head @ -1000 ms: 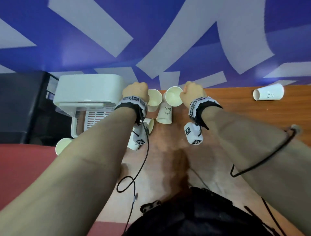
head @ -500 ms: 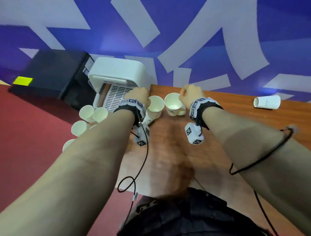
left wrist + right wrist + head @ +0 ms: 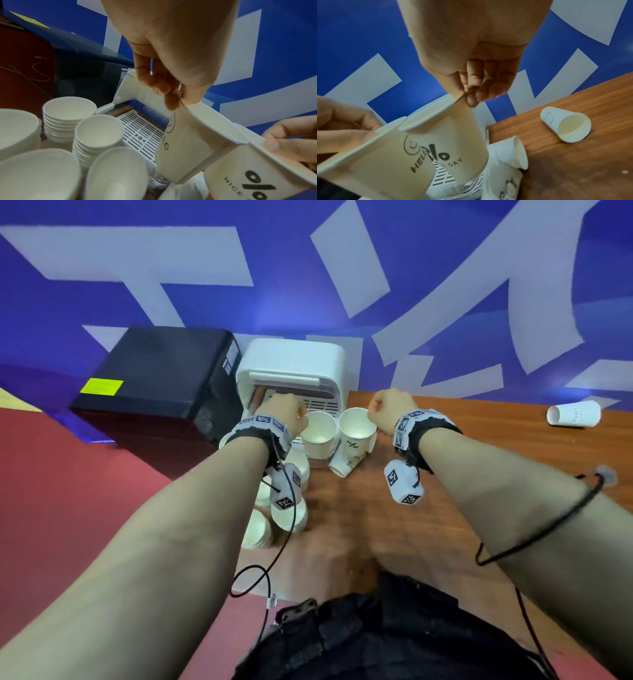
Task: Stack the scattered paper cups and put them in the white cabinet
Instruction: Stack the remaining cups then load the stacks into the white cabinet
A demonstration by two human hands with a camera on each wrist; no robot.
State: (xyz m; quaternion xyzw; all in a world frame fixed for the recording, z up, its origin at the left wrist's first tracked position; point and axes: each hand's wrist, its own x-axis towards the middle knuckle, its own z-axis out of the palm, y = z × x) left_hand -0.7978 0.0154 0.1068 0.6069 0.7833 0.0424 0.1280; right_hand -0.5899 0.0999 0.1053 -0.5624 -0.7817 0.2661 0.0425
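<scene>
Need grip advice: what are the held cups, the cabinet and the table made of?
Held cups: thin matte paper, rolled rims, printed lettering. Cabinet: looks like smooth white moulded plastic, rounded corners, slotted tray. Table: brown wood grain, possibly laminate.

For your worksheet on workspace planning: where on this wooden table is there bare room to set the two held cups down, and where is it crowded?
Bare wood lies on the brown wooden table between the right hand and the lone white paper cup lying on its side, and nearer the person. It is crowded at the left edge: stacks of white paper cups beside the open white cabinet, below the left hand.
</scene>
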